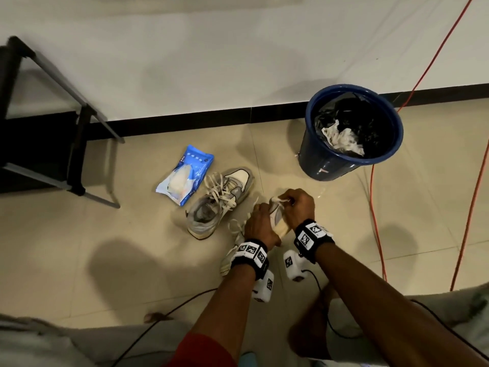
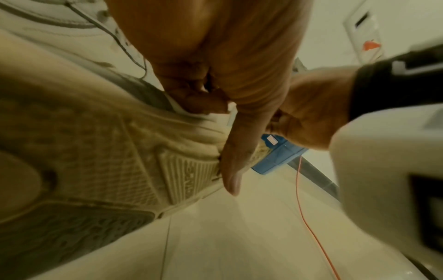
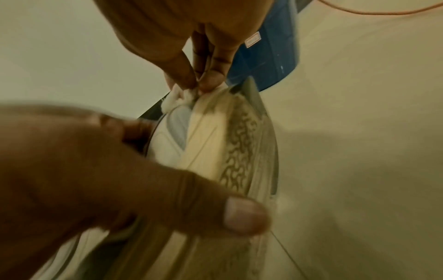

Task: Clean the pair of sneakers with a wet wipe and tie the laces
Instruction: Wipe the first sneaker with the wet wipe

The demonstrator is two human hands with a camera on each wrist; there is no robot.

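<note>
Held sneaker [image 1: 277, 221]: tipped on its side above the floor, long axis running away from the person, toe far. Left hand [image 1: 258, 226]: grips the sneaker's mid-section, fingers [image 2: 230, 170] curled over the sole edge. Right hand [image 1: 300, 205]: beyond the left, nearer the toe; fingers [image 3: 210, 75] pinch a bunched wet wipe [image 3: 177, 96] against the toe rim. Judged: wiping in hand, laces undone. Second sneaker [image 1: 219, 202]: left of the fingers, on the floor, laces loose. Wipe pack [image 1: 185, 178]: further left. Blue bin [image 1: 352, 133]: beyond the right hand, used wipes inside.
</note>
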